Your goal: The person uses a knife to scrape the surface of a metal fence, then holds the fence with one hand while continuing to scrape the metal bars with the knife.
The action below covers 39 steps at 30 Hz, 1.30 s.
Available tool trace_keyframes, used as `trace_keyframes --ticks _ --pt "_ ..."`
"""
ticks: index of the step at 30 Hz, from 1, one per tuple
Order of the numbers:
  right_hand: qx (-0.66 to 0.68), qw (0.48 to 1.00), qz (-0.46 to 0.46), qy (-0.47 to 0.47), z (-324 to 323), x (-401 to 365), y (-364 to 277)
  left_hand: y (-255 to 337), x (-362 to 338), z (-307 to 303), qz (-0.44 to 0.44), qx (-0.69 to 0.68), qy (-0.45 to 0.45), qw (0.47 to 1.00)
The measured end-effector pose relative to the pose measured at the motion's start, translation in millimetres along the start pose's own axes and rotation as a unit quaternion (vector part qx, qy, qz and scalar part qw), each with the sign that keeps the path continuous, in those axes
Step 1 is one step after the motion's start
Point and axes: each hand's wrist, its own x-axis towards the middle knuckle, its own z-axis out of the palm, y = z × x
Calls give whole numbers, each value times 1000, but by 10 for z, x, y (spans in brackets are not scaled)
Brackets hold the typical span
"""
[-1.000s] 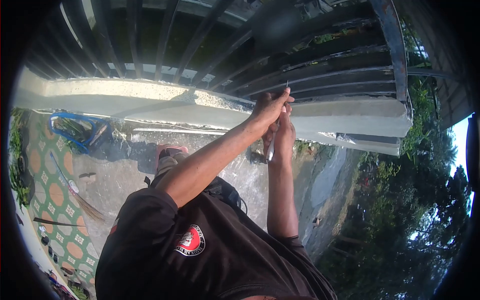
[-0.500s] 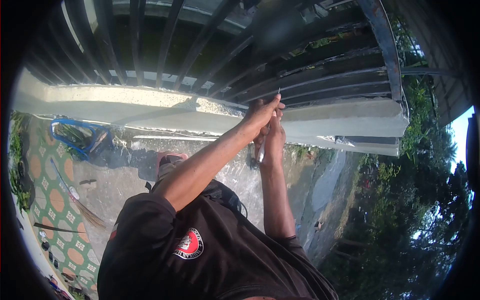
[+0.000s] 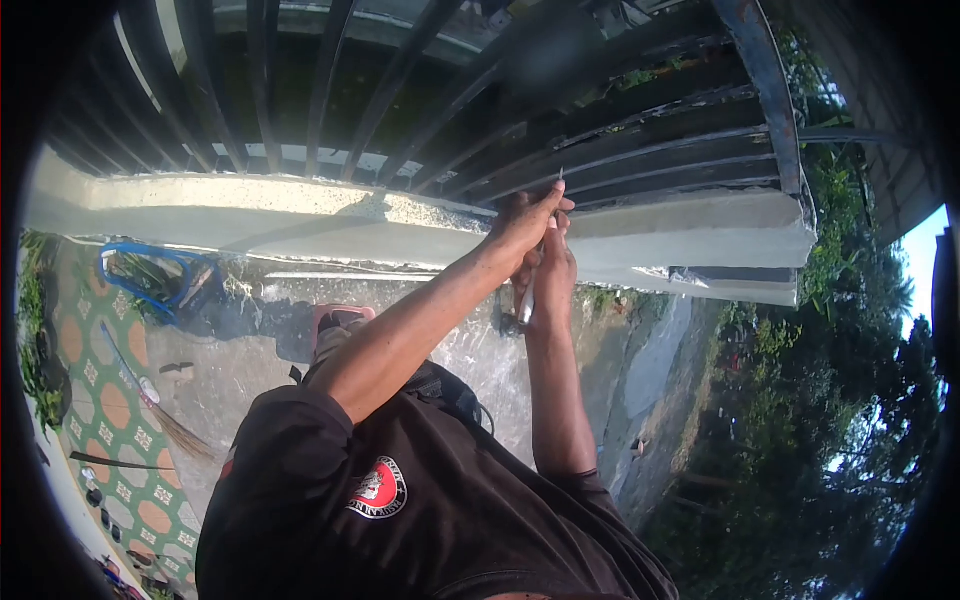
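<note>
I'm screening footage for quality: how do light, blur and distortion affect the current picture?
Head view: wide-angle distortion bows the ledge and fans the bars; at its top, a hazy smudge blurs some bars; left of center, sun brightens the ledge, with a shadow on it; the left hand and right hand look reasonably clear; at far right, the sky is washed out.

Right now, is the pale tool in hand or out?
In hand: the pale tool pokes from the right hand; whether the left hand grips it, I cannot tell.
</note>
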Motion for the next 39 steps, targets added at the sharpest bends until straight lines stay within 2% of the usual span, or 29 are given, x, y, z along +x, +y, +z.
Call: trace_keyframes --ticks 2,6,10,12,13,14,16,18,19,22,24,26,28,30,34,37,39 --pt "23 999 -11 -24 -74 -74 25 -2 -18 -64 -26 38 -45 998" --pt "2 999 29 -22 -58 -92 -30 -21 43 -96 -46 26 -27 998" --pt "79 995 38 -37 -92 -34 35 -34 -34 -64 -28 33 -16 999" --pt "75 995 38 -44 -91 -23 78 -95 52 -127 -57 19 -21 998" --pt "61 997 14 -37 -40 -105 -3 -100 68 -89 -7 30 -30 999" --pt "47 999 -3 -24 -19 -174 -33 -137 63 -73 5 33 -51 998" --pt "55 997 -15 -44 -63 -127 -21 -32 -29 -51 -21 40 -36 998" --pt "67 996 46 -35 -65 -7 -11 -58 48 -72 -48 39 -2 998" --pt "61 997 36 -13 -43 -21 4 -77 72 -83 -49 40 -7 998" --pt "89 995 -8 -47 -60 -116 -14 -14 -5 -43 -17 55 -26 998" --pt "100 994 -4 -48 -84 -53 17 -8 -11 -69 -41 67 -22 997" --pt "46 997 46 -43 -75 12 9 -111 117 -121 -71 41 5 997" --pt "56 997 34 -28 -21 -138 -89 -125 84 -57 -5 43 -15 999" --pt "77 996 20 -41 -108 -107 -53 -129 47 -16 -4 59 -12 998" --pt "72 992 77 -66 -127 164 26 -120 205 -128 -91 47 15 995" --pt "41 998 -5 -52 -69 -37 -274 195 51 81 -77 38 -15 996" --pt "53 995 -63 -53 -98 -204 -592 556 -177 331 16 87 -78 993"
